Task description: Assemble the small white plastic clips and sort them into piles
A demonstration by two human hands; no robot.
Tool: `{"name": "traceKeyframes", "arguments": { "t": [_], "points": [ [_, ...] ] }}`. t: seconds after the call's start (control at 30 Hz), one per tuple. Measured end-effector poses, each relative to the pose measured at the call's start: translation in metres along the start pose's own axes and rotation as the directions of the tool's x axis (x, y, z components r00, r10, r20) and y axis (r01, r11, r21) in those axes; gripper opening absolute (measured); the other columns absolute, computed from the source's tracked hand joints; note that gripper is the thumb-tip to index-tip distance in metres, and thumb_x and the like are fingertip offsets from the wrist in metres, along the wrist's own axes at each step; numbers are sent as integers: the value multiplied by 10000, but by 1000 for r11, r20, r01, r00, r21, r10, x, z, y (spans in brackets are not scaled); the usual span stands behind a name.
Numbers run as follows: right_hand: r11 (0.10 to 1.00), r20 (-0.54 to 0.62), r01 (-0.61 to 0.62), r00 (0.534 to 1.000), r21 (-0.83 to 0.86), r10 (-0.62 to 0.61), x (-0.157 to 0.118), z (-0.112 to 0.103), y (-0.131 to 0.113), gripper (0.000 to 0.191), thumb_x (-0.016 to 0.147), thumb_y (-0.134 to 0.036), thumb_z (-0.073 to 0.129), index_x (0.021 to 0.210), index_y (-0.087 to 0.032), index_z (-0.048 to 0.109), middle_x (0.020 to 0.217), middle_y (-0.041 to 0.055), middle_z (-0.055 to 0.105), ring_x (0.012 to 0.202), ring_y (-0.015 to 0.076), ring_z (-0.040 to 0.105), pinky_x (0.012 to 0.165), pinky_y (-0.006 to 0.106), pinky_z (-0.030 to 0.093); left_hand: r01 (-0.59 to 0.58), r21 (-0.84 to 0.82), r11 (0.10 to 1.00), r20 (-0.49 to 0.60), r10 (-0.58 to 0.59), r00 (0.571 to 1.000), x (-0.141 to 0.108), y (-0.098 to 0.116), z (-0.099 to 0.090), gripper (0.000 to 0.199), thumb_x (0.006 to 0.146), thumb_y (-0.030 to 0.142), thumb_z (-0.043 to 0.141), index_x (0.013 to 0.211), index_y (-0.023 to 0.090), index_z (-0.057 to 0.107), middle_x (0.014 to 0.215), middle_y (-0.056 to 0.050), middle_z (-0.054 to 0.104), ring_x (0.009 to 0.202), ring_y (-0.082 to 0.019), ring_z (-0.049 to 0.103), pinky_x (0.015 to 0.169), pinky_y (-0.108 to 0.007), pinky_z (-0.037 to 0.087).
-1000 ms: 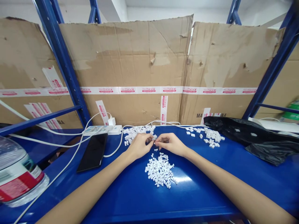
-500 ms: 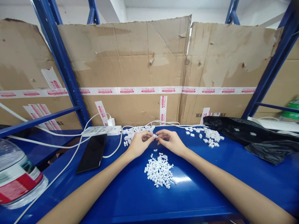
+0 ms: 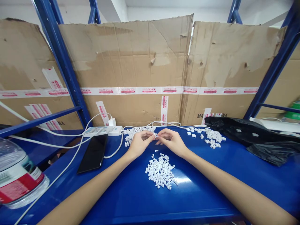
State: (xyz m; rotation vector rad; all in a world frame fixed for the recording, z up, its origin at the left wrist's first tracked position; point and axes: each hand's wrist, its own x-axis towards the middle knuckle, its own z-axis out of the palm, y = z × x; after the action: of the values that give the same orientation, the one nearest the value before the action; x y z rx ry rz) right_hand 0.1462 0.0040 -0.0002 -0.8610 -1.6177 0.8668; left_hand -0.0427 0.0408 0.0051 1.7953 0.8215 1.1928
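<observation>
Between my fingertips is a small white plastic part. My left hand pinches it from the left, thumb and fingers closed. My right hand meets it from the right, its thumb and forefinger pressed together at the part; what exactly they grip is too small to make out. Below the hands lies a pile of tiny white pieces on the blue table. Partly behind my left hand is a heap of white block-like parts. To the right, another group of white blocks is spread out.
A black phone lies left, near a white power strip with cables. A large plastic bottle stands at the left edge. A black plastic bag lies at the right. Cardboard sheets stand behind the table.
My right hand's fingers have shifted slightly and closed in nearer to the small part. My left hand stays almost where it was, and the view has moved very little.
</observation>
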Motion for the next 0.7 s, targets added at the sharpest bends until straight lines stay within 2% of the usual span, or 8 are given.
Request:
{"name": "traceKeyframes", "arguments": {
  "t": [0.13, 0.3, 0.5, 0.7],
  "points": [
    [1000, -8, 3, 1000, -22, -3, 1, 1, 1, 304, 837, -435, 742, 949, -160, 673, 914, 80, 744, 781, 182, 723, 655, 279, 553, 8, 16, 1000, -8, -8, 1000, -1, 2, 0, 207, 798, 333, 741, 884, 149, 702, 859, -84, 766, 818, -210, 729, 778, -346, 582],
    [997, -42, 45, 998, -62, -47, 1, 1, 3, 283, 829, -419, 746, 929, -158, 701, 861, 59, 715, 740, 157, 674, 651, 276, 552, 3, 24, 1000, -1, -3, 1000, -1, 3, 1, 182, 810, 326, 730, 877, 159, 703, 850, -74, 765, 805, -205, 724, 751, -337, 586],
    [994, -9, 78, 997, -71, -79, -1, 3, 0, 225, 845, -370, 726, 923, -161, 698, 821, 50, 728, 715, 158, 694, 710, 299, 569, -7, 38, 999, 1, 7, 1000, -1, 0, 1, 214, 805, 355, 733, 885, 158, 709, 867, -76, 762, 813, -206, 718, 737, -330, 584],
    [988, -39, 101, 994, -115, -106, -1, 2, 1, 210, 867, -360, 707, 934, -160, 711, 853, 69, 747, 717, 171, 710, 697, 303, 568, 11, 17, 1000, 19, -11, 1000, -1, 2, 1, 248, 799, 377, 736, 896, 152, 704, 868, -88, 765, 802, -206, 716, 686, -308, 565]
  ]
}}
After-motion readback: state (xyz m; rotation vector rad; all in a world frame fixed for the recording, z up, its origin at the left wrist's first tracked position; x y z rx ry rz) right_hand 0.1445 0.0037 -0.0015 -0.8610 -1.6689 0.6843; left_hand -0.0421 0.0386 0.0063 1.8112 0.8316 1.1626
